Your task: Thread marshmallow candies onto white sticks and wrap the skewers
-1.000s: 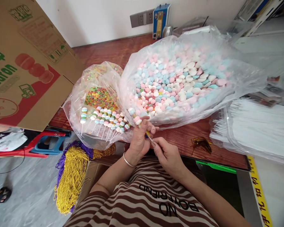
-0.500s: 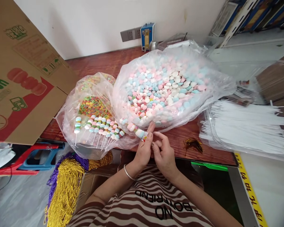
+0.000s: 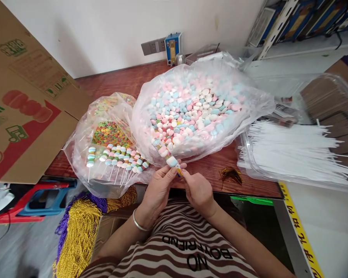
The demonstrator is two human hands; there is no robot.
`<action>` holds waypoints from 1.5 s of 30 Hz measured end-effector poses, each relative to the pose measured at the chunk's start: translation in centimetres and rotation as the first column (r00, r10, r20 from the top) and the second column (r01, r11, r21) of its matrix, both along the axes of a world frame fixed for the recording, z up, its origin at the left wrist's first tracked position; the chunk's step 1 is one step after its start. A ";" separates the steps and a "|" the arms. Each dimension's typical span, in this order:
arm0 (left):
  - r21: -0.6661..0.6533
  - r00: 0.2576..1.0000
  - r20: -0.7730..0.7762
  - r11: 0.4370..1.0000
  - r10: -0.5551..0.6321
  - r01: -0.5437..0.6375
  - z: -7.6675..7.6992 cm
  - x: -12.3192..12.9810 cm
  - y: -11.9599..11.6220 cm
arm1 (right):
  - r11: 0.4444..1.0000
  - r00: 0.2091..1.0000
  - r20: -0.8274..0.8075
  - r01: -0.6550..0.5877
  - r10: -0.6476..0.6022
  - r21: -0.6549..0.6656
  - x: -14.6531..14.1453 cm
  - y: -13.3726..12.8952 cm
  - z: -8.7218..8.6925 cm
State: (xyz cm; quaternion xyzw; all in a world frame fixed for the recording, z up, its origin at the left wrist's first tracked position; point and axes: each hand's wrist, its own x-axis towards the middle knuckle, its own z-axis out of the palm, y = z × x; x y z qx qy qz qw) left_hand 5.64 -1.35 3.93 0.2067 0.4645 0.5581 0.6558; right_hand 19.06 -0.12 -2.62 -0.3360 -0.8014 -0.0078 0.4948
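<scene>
A wrapped marshmallow candy stick in a clear printed wrapper slants up and left from my fingers, over the edge of the large bag. My left hand grips it near its lower end, thumb on top. My right hand is closed with its fingertips pinching the gathered bottom of the wrapper. The stick itself is hidden by my fingers. Beyond lies a big clear bag of pink, white and blue marshmallows. To its left, finished candy sticks rest in a row on another bag holding colourful ring candies.
Gold twist ties lie by the table's front edge. White sticks fill a clear tray at the right. A large cardboard box stands at the left. Gold and purple bead strings hang below the table.
My hands have come down slightly toward me with the candy stick. My right fingers have moved onto the wrapper's lower end, and my left hand has turned. The view has shifted a little.
</scene>
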 end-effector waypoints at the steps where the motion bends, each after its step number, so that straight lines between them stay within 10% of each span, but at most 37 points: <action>1: -0.006 1.000 -0.010 1.000 0.009 -0.009 -0.1 0.1 0.0 | 1.000 1.000 -0.005 -0.015 0.015 0.009 0.0 -0.1 0.0; 5: 0.036 0.998 0.043 0.998 0.041 -0.043 -1.5 1.0 0.3 | 0.920 0.944 -0.323 -0.188 0.072 -0.345 -0.7 -0.8 0.4; 9: 0.102 0.989 0.146 0.995 -0.014 -0.001 -3.0 1.1 0.9 | 0.295 0.580 -0.810 -0.761 -0.090 -0.578 -1.0 -0.9 1.1; 11: 0.122 0.992 0.124 0.993 -0.016 0.000 -3.4 0.8 1.2 | 0.126 0.466 -0.866 -0.863 -0.180 -0.490 -0.9 -0.6 1.3; 15: 0.087 0.999 -0.052 0.996 0.009 -0.005 -3.7 0.9 1.2 | 0.211 0.540 -0.819 -0.793 -0.193 -0.572 -0.8 -0.2 1.3; 18: 0.111 0.975 -0.211 0.993 0.071 -0.049 -3.9 1.3 0.9 | 0.200 0.457 -0.842 -0.831 -0.288 -0.519 -1.2 -0.2 1.0; 29: 0.080 0.875 0.076 0.878 -0.478 0.473 -4.6 -1.2 1.2 | -0.364 0.149 -0.936 -0.931 -0.320 -0.024 -0.8 -1.2 0.4; 32: 0.079 0.910 -0.055 0.907 -0.411 0.414 -4.0 -0.8 1.3 | -0.282 0.305 -0.934 -0.927 -0.186 -0.247 0.4 -1.3 0.3; 34: 0.097 0.936 -0.185 0.943 -0.298 0.320 -3.4 -0.8 1.5 | 0.036 0.610 -0.791 -0.790 -0.045 -0.611 2.4 -1.4 0.3; 36: 0.143 0.943 -0.296 0.969 -0.152 0.201 -3.1 -1.2 1.7 | 0.473 0.908 -0.402 -0.304 -0.118 -0.827 5.1 -1.9 0.3; 37: 0.168 0.937 -0.339 0.975 -0.080 0.144 -3.0 -1.4 1.9 | 0.585 0.949 -0.178 0.008 -0.261 -0.811 6.5 -2.1 0.1; 40: 0.183 0.899 -0.437 0.982 0.031 0.055 -3.6 -1.8 2.3 | 0.558 0.812 0.321 0.573 -0.488 -0.600 9.5 -2.6 -0.9; 45: 0.167 0.869 -0.495 0.981 -0.001 0.096 -5.1 -1.4 2.0 | 0.489 0.699 0.545 0.714 -0.463 -0.501 9.1 -2.1 -2.7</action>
